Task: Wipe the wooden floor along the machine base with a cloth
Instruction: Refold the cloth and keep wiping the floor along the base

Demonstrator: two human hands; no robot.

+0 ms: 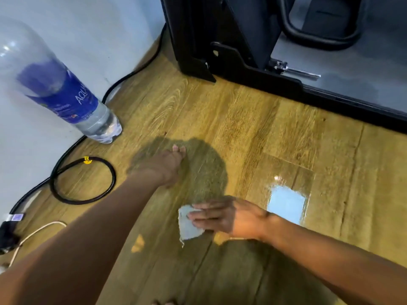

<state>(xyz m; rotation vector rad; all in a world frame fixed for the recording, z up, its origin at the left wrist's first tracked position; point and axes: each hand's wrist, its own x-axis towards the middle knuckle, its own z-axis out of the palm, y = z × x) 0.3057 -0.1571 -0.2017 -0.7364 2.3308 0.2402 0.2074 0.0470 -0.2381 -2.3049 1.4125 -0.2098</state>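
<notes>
Mid-wipe, pressing cloth (187, 227) under flat right hand (229, 216), bracing on flat left hand (165, 166); next, sweep nearer machine base (253, 71).

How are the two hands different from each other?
The left hand rests bare on the wooden floor; the right hand presses a pale cloth flat. The left hand reaches farther forward, toward the water bottle; the right hand sits nearer the person. The left hand's fingers point ahead; the right hand's point leftward. Both are down at the floor.
</notes>
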